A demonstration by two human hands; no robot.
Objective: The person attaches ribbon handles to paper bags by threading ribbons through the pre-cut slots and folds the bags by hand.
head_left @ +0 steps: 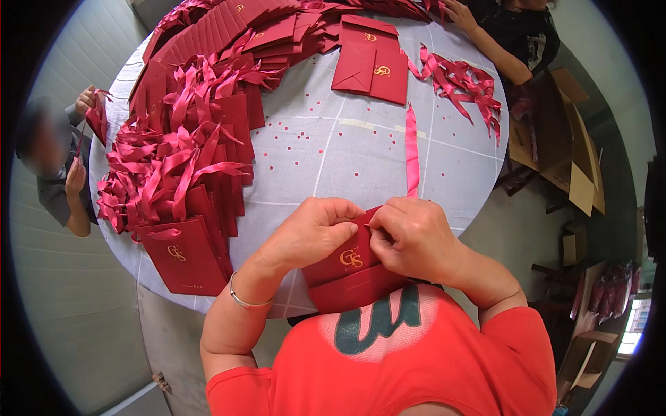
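A dark red paper gift bag (347, 277) with a gold emblem lies flat at the table's near edge, against my shirt. My left hand (316, 232) is closed in a pinch at the bag's upper edge, left of centre. Opposite it, my right hand (413, 236) is closed over the bag's upper right part, its fingertips pressed together near the edge. A pink satin ribbon (412, 152) stretches away across the cloth from behind my right hand. What lies between my right fingertips is mostly hidden; a small pink bit shows there.
Finished-looking red bags with ribbon handles (177, 256) stand in rows at left. Flat red bags (371, 66) lie ahead, with loose ribbons (461, 83) beside them. Red paper dots dot the white tablecloth (291, 187). Two other people work at far left and upper right. Cardboard boxes (562, 145) stand right.
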